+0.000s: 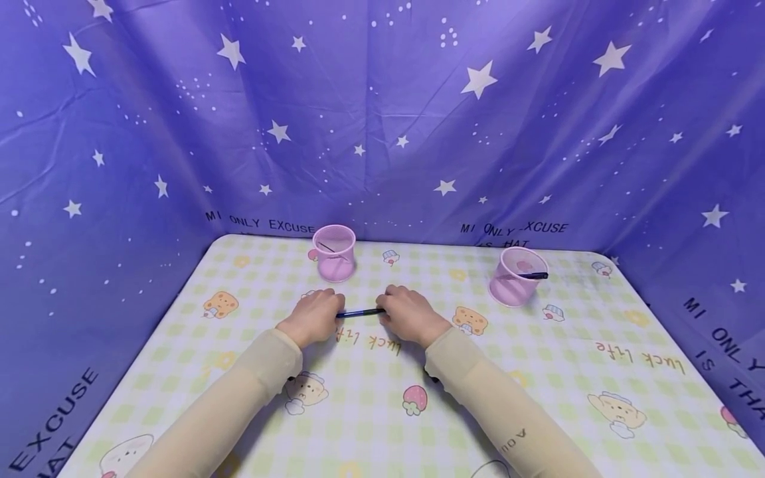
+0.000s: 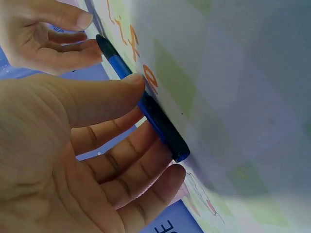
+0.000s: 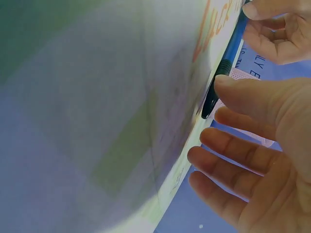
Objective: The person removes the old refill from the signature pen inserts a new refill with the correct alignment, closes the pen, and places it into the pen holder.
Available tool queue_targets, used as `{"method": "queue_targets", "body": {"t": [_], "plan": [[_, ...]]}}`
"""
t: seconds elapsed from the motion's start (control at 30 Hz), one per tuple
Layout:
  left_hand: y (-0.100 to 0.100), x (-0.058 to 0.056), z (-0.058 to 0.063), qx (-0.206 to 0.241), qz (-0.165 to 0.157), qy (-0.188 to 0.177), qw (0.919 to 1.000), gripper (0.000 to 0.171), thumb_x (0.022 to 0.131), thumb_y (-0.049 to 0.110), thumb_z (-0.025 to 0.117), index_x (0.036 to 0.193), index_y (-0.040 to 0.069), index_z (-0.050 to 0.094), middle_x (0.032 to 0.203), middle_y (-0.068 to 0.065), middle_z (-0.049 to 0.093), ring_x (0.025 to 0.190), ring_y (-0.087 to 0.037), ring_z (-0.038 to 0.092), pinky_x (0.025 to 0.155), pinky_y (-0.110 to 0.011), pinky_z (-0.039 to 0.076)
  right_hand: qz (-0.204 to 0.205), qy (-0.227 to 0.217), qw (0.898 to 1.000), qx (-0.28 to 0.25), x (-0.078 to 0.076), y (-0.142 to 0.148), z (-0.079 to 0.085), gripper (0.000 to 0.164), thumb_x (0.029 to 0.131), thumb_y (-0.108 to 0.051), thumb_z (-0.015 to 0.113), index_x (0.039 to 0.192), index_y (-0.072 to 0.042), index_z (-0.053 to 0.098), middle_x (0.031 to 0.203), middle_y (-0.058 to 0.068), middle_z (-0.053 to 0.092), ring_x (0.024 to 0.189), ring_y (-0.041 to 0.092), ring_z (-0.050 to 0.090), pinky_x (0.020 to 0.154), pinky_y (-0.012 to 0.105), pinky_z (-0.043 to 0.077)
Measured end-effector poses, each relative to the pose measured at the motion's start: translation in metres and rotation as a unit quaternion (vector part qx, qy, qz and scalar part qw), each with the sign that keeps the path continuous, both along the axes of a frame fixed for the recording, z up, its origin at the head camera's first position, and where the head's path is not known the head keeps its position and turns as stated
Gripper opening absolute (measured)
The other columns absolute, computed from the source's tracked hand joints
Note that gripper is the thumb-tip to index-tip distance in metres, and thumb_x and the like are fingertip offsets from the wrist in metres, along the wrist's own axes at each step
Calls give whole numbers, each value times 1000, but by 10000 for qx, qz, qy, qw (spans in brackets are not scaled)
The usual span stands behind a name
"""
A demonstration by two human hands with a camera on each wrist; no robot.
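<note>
A blue and black pen (image 1: 360,313) lies level, close over the tablecloth, between the two hands. My left hand (image 1: 317,315) pinches its barrel, the thumb on the near side and the fingers behind, as the left wrist view shows. My right hand (image 1: 412,315) is at the pen's dark tip end. In the right wrist view, that thumb (image 3: 243,94) overlaps the pen (image 3: 226,63) near its tip, while the other fingers (image 3: 233,167) spread loosely apart. From the left wrist, a gap shows between the right thumb and forefinger beside the tip.
Beyond the left hand stands a pink mesh cup (image 1: 336,265) with a thin dark stick inside. Another pink mesh cup (image 1: 510,289), back right, has a dark pen (image 1: 534,275) leaning over its rim. A starry purple curtain (image 1: 382,119) surrounds the checked table (image 1: 370,431).
</note>
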State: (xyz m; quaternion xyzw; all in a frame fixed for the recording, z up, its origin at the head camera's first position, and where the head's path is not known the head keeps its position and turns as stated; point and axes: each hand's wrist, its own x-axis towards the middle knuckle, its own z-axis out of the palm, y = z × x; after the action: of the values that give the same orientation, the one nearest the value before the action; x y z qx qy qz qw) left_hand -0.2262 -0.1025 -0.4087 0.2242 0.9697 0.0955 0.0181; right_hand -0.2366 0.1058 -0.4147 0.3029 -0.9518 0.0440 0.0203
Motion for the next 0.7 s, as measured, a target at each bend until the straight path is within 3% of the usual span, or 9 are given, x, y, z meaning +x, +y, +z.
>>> {"method": "queue_targets", "body": {"t": [0.7], "plan": [[3, -1, 1, -18, -31, -351, 9994, 10, 80, 2, 68, 87, 9, 64, 79, -2, 56, 71, -19, 53, 67, -37, 48, 268, -57, 9993, 251, -5, -14, 0, 8, 86, -13, 69, 94, -14, 71, 83, 1, 58, 78, 20, 59, 68, 35, 49]]}}
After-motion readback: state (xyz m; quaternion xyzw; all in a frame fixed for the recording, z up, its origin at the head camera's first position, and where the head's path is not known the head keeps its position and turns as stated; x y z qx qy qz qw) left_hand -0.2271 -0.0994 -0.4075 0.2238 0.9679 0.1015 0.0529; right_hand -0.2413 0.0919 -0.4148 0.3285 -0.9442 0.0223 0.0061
